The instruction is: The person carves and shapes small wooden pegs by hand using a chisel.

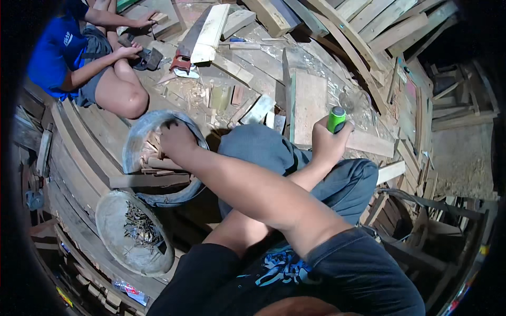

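Note:
My forearms cross, the right one over the left. My left hand point(330, 142), at the right, is closed around an upright green-handled tool point(336, 120); its working end is hidden. My right hand point(176, 139) reaches left into a round grey tub point(138, 124), where short wood pieces point(154, 162) lie. Its fingers point down inside the tub and are mostly hidden, so I cannot tell whether they grip anything. A pale round dish point(112, 226) with a heap of nails point(139, 226) sits nearer me, beside the tub. Beyond my knees lies a pale wooden board point(310, 102).
At the upper left a person in a blue shirt point(60, 52) sits, handling a dark tool point(149, 59). A red-handled saw point(182, 63) lies partly under a pale plank point(212, 31). Wood offcuts point(258, 109) and shavings cover the plank floor; stacked timber point(379, 29) stands at the upper right.

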{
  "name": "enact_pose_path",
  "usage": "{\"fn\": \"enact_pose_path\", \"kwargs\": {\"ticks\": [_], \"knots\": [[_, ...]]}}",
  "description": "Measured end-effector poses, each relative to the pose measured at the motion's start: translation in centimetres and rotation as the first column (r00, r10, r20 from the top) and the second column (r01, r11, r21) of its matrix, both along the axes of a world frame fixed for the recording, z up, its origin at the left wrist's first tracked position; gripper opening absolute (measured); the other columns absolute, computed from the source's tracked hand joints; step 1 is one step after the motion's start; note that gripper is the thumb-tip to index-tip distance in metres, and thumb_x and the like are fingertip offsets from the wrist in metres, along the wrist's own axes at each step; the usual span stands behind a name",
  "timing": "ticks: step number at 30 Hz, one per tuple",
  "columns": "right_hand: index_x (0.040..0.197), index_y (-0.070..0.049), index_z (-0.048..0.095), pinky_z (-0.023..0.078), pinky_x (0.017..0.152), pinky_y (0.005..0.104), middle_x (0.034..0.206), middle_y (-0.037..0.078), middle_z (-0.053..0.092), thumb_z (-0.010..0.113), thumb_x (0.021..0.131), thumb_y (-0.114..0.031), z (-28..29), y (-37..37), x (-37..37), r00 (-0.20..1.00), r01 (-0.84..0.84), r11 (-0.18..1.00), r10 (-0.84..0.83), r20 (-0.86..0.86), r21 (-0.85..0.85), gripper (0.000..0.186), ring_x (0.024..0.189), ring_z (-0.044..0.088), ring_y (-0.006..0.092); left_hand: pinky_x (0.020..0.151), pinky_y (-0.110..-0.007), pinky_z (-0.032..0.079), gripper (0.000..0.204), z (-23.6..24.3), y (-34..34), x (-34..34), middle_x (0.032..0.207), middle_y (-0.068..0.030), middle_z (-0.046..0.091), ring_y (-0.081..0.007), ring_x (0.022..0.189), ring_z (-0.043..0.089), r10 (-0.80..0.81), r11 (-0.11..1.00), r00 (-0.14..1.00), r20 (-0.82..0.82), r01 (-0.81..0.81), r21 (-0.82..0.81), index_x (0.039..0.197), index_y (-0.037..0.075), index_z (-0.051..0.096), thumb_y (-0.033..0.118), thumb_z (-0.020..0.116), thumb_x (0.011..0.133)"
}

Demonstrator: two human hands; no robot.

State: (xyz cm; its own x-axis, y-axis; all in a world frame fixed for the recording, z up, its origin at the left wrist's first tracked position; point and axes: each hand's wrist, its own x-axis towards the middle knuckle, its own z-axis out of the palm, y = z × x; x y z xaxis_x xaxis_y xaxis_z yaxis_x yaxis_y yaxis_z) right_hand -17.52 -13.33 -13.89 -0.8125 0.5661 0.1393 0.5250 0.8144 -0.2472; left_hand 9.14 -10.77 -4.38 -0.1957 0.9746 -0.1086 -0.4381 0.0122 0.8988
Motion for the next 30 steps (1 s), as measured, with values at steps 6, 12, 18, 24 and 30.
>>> {"fn": "enact_pose_path", "kwargs": {"ticks": [6, 12, 18, 24, 30], "knots": [[0.086, -0.008, 0.071, 0.051, 0.07, 0.0362, 0.094, 0.012, 0.067, 0.062, 0.077, -0.017, 1.1, 0.8, -0.5, 0.99, 0.015, 0.98, 0.013, 0.14, -0.198, 0.016, 0.087, 0.066, 0.0245, 0.054, -0.032, 0.041, 0.022, 0.7, -0.2, -0.8, 0.058, -0.0059, 0.057, -0.014, 0.054, 0.051, -0.007, 1.0, 0.999, -0.032, 0.008, 0.027, 0.071, 0.001, 0.06, 0.018, 0.07, 0.078], [0.093, -0.005, 0.07, 0.052, 0.063, 0.0426, 0.092, 0.014, 0.07, 0.054, 0.082, -0.01, 3.1, 0.4, 1.3, 0.973, -0.039, 0.999, 0.046, -0.227, 0.034, 0.02, 0.081, 0.07, 0.0272, 0.056, -0.034, 0.043, 0.023, -0.7, 0.0, 0.8, 0.061, -0.0082, 0.059, -0.0163, 0.056, 0.054, 0.037, 0.999, 0.994, -0.103, -0.035, 0.021, 0.073, -0.001, 0.061, 0.019, 0.071, 0.079], [0.095, -0.003, 0.057, 0.052, 0.066, 0.0458, 0.081, 0.018, 0.064, 0.047, 0.087, -0.016, 11.8, -1.0, 8.6, 0.93, -0.156, 0.937, 0.032, -0.367, -0.313, 0.018, 0.076, 0.065, 0.0363, 0.055, -0.034, 0.041, 0.023, -2.2, -0.2, 2.2, 0.059, -0.0056, 0.057, -0.0147, 0.055, 0.052, 0.037, 0.999, 0.991, -0.13, -0.036, 0.009, 0.072, 0.0, 0.06, 0.019, 0.071, 0.079], [0.106, -0.002, 0.064, 0.05, 0.067, 0.0352, 0.09, 0.012, 0.064, 0.065, 0.081, -0.012, 21.1, -1.8, 25.8, 0.718, -0.339, 0.832, -0.073, -0.693, -0.439, 0.026, 0.078, 0.064, 0.0255, 0.043, -0.028, 0.03, 0.027, -5.1, 0.5, -0.3, 0.055, 0.0037, 0.047, -0.0078, 0.046, 0.04, 0.061, 0.994, 0.995, -0.073, -0.067, -0.083, 0.065, 0.009, 0.053, 0.019, 0.069, 0.084], [0.111, 0.002, 0.064, 0.048, 0.074, 0.026, 0.089, 0.007, 0.065, 0.055, 0.094, -0.013, 13.4, 1.2, 41.7, 0.481, 0.289, 0.728, -0.672, -0.563, -0.622, 0.025, 0.08, 0.058, 0.01, 0.05, -0.026, 0.038, 0.017, 0.6, 1.1, -0.4, 0.062, -0.0007, 0.051, -0.0098, 0.05, 0.045, 0.178, 0.976, 0.978, 0.109, -0.161, -0.148, 0.078, 0.006, 0.055, 0.016, 0.066, 0.085]]}}
